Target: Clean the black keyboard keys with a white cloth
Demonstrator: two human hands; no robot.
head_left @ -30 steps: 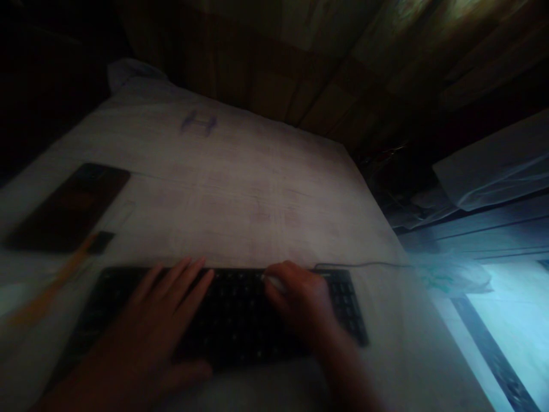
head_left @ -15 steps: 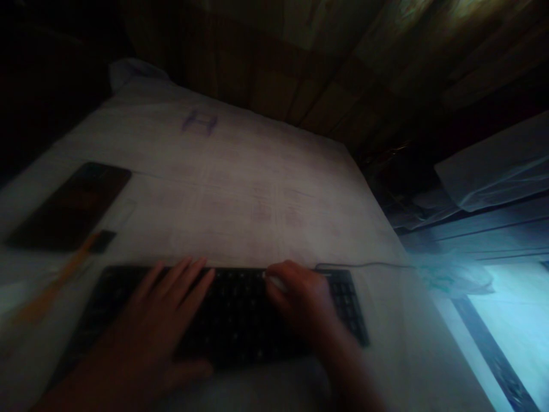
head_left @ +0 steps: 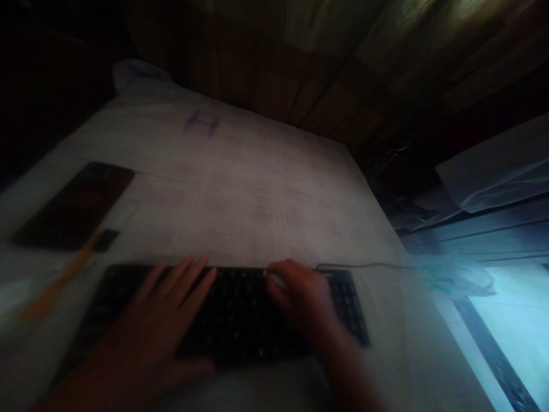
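A black computer keyboard (head_left: 240, 320) lies across the near part of the table. My left hand (head_left: 158, 320) rests flat over its left side, fingers stretched out and slightly spread toward the back edge. Over the right-hand keys, my right hand (head_left: 300, 292) is closed, with thumb and fingers pinched together. A small pale thing (head_left: 278, 280) shows between those fingers, too dim and blurred to name; its tip is close to the upper row of keys. From the keyboard's back edge a thin cable (head_left: 369, 265) runs off to the right.
A dark smartphone (head_left: 77, 206) lies at the left. Near it are a small black item (head_left: 106, 240) and an orange-handled thing (head_left: 55, 292), perhaps a brush. The pale-covered table (head_left: 257, 171) ends before a curtain (head_left: 266, 74). A clear plastic bag (head_left: 458, 280) lies beyond its right edge.
The view has shifted very slightly. Both hands keep nearly the same places on the keyboard, and the right hand's pinch looks unchanged.
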